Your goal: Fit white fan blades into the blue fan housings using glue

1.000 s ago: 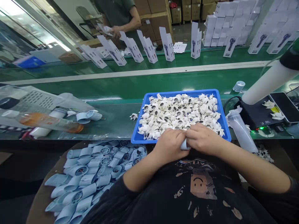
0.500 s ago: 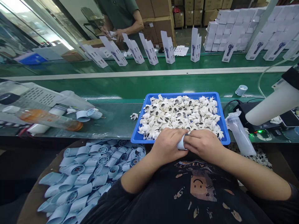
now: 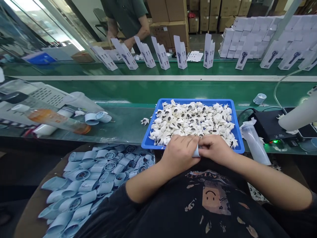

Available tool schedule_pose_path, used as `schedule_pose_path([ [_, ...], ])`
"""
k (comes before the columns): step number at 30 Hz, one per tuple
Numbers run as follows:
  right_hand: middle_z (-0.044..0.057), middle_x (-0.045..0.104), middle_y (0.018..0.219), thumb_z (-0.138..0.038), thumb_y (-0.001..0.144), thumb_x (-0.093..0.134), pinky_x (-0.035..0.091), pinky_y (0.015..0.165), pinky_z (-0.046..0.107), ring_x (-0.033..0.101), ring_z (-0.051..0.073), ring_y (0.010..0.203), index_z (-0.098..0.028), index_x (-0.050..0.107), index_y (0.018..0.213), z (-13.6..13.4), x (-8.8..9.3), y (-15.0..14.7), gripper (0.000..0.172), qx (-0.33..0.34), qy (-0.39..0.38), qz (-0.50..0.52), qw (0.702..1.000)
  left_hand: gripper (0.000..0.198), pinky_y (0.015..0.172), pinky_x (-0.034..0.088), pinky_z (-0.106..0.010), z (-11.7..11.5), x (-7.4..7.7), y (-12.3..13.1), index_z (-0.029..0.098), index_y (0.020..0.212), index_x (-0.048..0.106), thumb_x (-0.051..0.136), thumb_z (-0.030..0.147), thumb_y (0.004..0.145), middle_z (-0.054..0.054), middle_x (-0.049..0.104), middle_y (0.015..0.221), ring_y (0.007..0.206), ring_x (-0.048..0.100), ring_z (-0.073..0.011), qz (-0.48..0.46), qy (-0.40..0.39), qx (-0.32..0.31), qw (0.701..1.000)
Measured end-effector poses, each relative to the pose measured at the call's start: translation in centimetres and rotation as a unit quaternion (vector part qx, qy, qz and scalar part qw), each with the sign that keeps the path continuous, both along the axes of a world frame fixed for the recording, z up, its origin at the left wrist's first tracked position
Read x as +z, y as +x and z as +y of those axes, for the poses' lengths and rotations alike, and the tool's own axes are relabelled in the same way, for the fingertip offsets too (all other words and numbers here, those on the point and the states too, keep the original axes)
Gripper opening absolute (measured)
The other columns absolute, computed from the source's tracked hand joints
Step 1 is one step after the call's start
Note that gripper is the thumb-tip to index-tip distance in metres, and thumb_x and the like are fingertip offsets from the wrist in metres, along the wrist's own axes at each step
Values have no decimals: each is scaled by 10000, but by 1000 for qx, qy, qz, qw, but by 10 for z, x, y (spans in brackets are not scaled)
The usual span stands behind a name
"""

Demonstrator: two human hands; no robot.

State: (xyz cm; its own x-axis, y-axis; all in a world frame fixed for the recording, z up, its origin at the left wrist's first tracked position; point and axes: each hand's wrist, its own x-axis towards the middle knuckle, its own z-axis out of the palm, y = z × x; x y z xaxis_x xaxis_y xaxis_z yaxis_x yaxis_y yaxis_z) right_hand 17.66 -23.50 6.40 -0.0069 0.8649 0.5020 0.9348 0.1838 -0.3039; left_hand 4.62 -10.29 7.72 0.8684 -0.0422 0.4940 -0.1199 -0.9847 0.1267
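Observation:
My left hand [image 3: 179, 152] and my right hand [image 3: 216, 148] meet at the near edge of a blue tray [image 3: 148, 142], fingers closed around one pale blue tube-shaped housing [image 3: 196, 152] held between them. The tray is heaped with small white fan impellers [image 3: 193, 119]. At my lower left lies a pile of the same pale blue housings [image 3: 91, 183] on a brown surface.
A green conveyor belt [image 3: 173, 89] runs across, with upright white product boxes [image 3: 180, 53] along its far side, where another person stands [image 3: 126, 19]. Right: a white cylinder [image 3: 298, 115], a black device with a green light [image 3: 267, 127], a bagged tube [image 3: 255, 142]. Left: an orange bottle [image 3: 56, 119].
My hands stayed together on the blue housing, shifting slightly; the camera tilted a little, and the white cylinder on the right swung toward the frame's right edge.

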Motion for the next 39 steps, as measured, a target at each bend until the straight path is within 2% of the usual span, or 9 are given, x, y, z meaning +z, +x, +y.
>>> schedule_pose_path([
  [4,-11,523,630,-262,956,467,306,598,273,424,116,605,-197,681,815,-9,9,7,264,136,-19,-41,990,240,541,474,-269,2,3,2,183,882,632,662,328,693,-5,720,750,646,677,-182,178,-147,-117,966],
  [9,-18,449,583,-242,978,394,310,555,248,381,102,542,-147,659,776,-5,-3,5,346,10,-86,91,992,318,655,490,-365,-5,-1,4,126,1028,630,588,255,741,-122,737,904,784,695,-272,39,-1,19,999],
  [15,-2,509,631,-321,927,513,370,656,275,446,122,623,-201,690,820,-14,2,10,238,95,-108,91,985,232,534,449,-267,-5,3,6,185,824,627,698,345,673,-5,701,720,631,663,-189,212,-154,-97,960],
  [21,-1,516,568,-381,940,500,382,574,252,446,110,549,-135,710,802,-6,-11,6,352,-12,-98,226,969,331,650,482,-387,-15,2,7,101,1039,628,578,239,742,-132,721,879,777,688,-289,37,28,43,998],
  [24,3,549,580,-356,946,505,366,516,223,455,97,517,-119,719,861,-8,-14,-1,331,2,-102,231,968,257,599,472,-328,-9,5,8,155,918,647,630,305,710,-57,712,793,701,673,-236,128,-81,-13,988],
  [28,26,600,654,-378,934,554,380,617,256,511,118,621,-181,735,846,-17,0,8,282,81,-82,149,982,239,529,441,-245,0,10,10,198,804,643,703,383,664,26,673,694,614,638,-163,254,-265,-94,926],
  [31,42,619,721,-350,993,457,367,654,282,513,132,670,-185,721,963,-24,9,18,313,70,-13,13,997,327,638,508,-294,0,4,13,205,964,652,703,358,680,-16,726,839,741,682,-205,170,-261,-58,948],
  [35,68,614,887,-504,980,430,386,716,303,517,160,787,-191,670,1140,-31,13,15,425,8,29,-8,1000,419,762,546,-363,0,-6,13,193,1075,613,697,407,725,-71,743,989,885,705,-246,80,-216,-56,971],
  [39,53,551,811,-620,968,322,324,713,328,446,178,762,-186,711,1038,-35,16,0,588,-67,38,-48,996,443,806,545,-369,6,-7,11,178,1102,596,681,450,762,-91,740,1042,917,707,-241,14,-182,-55,982],
])
